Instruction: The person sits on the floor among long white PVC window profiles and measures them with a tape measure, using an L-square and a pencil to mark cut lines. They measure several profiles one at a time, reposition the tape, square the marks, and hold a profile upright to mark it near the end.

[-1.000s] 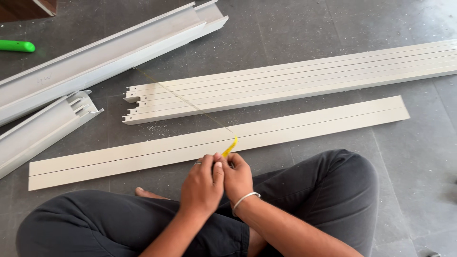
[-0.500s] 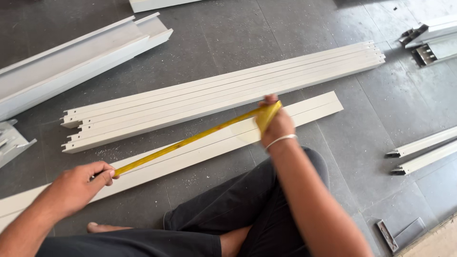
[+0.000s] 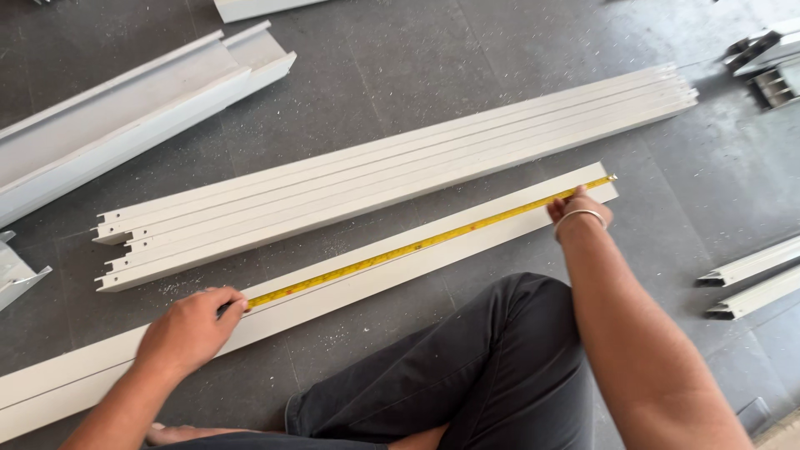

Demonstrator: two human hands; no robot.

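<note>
A yellow measuring tape [image 3: 417, 247] lies stretched along a long flat white strip [image 3: 350, 287] on the dark floor. My left hand [image 3: 190, 329] pinches the tape down on the strip near its left part. My right hand [image 3: 575, 208] presses the tape's far end at the strip's right end, a metal bangle on the wrist. My legs in dark trousers [image 3: 467, 375] are folded just below the strip.
A bundle of several long white profiles [image 3: 392, 171] lies parallel behind the strip. A wide grey channel [image 3: 133, 108] lies at upper left. More short profiles [image 3: 750, 275] sit at right and metal pieces [image 3: 767, 67] at upper right.
My hands moved apart, drawing the tape out from a short loop to nearly the strip's full right part. My right hand reached the strip's right end and the view shifted right.
</note>
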